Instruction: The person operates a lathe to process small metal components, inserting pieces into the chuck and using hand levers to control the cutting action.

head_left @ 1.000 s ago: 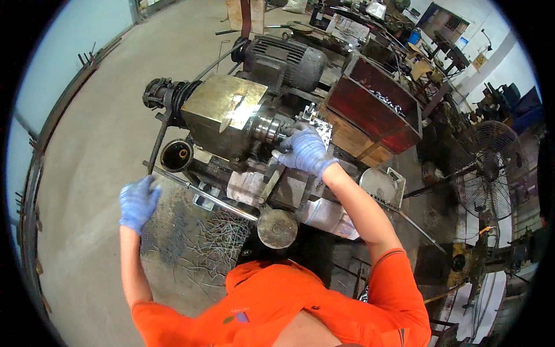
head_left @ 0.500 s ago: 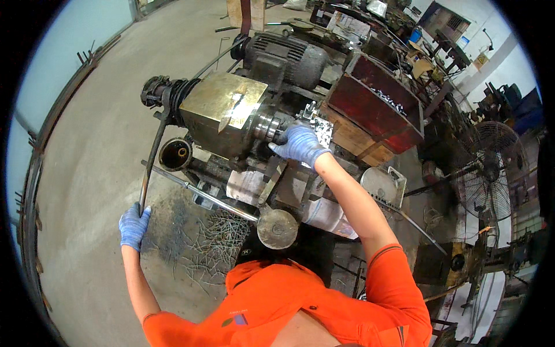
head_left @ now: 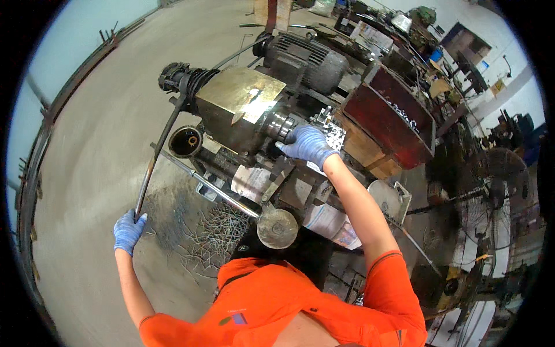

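My left hand [head_left: 128, 233], in a blue knitted glove, is closed around the lower end of a long dark lever [head_left: 155, 156]. The lever runs up to the belt-and-pulley end of a lathe-like machine [head_left: 237, 110] with a brass-coloured top. My right hand [head_left: 309, 143], gloved alike, is at the shiny spindle nose [head_left: 280, 125] on the machine's right side. Its fingers curl behind the hand, with the thumb towards the spindle. Whatever lies in them is hidden. A second bar [head_left: 214, 191] slants below the machine, beside a round metal disc [head_left: 277, 228] in front of me.
Behind the machine sits a ribbed electric motor [head_left: 312, 61]. A dark red bin [head_left: 387, 118] with small shiny parts stands to the right. Thin metal strands [head_left: 214, 234] litter the floor below. An open round pot [head_left: 185, 141] is near the lever; a large fan [head_left: 491, 179] stands far right.
The whole view has tilted and shifted, so the machine appears further right. My left hand still grips the lever, and my right hand stays by the spindle.
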`<move>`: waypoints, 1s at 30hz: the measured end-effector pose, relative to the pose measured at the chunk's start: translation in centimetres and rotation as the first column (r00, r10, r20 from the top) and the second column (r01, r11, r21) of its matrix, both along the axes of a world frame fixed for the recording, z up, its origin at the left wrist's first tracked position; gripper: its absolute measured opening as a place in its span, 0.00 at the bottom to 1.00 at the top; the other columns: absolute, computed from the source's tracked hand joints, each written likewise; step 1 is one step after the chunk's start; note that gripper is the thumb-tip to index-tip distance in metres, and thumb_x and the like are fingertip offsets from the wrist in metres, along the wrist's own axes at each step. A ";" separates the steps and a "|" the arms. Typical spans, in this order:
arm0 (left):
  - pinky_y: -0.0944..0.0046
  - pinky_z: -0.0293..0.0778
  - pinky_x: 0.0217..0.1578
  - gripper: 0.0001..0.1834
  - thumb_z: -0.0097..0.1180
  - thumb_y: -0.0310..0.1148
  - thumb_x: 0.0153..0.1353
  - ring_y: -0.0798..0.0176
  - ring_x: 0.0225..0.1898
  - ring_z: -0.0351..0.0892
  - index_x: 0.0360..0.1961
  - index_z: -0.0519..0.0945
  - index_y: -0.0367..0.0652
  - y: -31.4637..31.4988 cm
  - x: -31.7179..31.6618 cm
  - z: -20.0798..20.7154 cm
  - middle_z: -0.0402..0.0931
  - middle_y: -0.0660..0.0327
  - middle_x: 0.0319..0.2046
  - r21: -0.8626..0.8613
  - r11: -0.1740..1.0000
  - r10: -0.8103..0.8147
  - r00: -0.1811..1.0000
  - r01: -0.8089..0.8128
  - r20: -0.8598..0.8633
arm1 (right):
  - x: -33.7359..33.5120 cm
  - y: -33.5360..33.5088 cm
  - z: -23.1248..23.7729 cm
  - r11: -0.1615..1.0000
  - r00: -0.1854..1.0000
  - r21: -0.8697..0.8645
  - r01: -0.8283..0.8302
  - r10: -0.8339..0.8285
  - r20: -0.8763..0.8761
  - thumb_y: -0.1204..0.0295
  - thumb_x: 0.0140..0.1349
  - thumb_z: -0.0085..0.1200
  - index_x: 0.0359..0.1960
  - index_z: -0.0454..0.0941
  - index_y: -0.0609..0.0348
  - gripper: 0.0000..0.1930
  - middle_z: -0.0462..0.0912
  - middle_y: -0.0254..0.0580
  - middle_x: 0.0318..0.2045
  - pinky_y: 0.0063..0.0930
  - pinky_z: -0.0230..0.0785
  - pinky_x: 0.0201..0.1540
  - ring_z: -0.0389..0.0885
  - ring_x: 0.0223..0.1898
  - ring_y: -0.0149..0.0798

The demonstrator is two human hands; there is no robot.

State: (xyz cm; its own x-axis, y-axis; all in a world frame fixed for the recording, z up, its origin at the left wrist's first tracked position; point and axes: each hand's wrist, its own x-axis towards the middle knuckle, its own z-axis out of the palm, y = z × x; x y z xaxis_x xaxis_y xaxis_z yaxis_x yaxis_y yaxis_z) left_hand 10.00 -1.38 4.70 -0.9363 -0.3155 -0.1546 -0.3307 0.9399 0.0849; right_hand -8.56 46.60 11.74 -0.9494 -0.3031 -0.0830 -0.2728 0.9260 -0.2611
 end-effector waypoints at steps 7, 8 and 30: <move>0.49 0.70 0.34 0.19 0.53 0.49 0.53 0.45 0.31 0.76 0.31 0.75 0.42 -0.2 0.0 -2.4 0.77 0.49 0.25 -0.006 0.996 0.084 0.988 -0.086 -0.130 | -0.7 -1.1 0.1 0.995 0.998 0.097 -0.009 0.016 -0.067 0.46 0.45 0.56 0.26 0.80 0.59 0.25 0.79 0.53 0.22 0.38 0.71 0.35 0.79 0.28 0.52; 0.50 0.71 0.32 0.15 0.53 0.45 0.51 0.46 0.29 0.77 0.29 0.75 0.43 0.3 -0.5 -1.8 0.76 0.50 0.23 -0.086 0.993 0.070 0.993 -0.078 -0.100 | -0.6 -1.2 0.6 0.989 1.000 0.149 -0.006 0.008 -0.016 0.46 0.45 0.57 0.26 0.80 0.59 0.24 0.79 0.52 0.21 0.38 0.71 0.35 0.79 0.27 0.52; 0.54 0.68 0.25 0.11 0.53 0.33 0.49 0.51 0.21 0.75 0.36 0.75 0.47 -14.8 -7.4 -4.0 0.75 0.56 0.18 -0.455 0.851 -0.412 0.869 0.260 -0.275 | -0.7 -1.6 0.2 0.983 0.987 0.090 0.157 -0.152 -0.056 0.43 0.47 0.53 0.23 0.81 0.57 0.26 0.79 0.53 0.21 0.39 0.71 0.33 0.79 0.26 0.51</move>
State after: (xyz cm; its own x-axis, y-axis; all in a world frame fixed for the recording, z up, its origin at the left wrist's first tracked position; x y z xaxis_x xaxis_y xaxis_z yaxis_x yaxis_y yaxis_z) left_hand 2.57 -16.19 0.69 -0.9605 0.0673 0.2700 -0.0070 0.9642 -0.2651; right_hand -9.25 45.01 11.98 -0.9878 -0.1453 -0.0563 -0.1347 0.9778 -0.1606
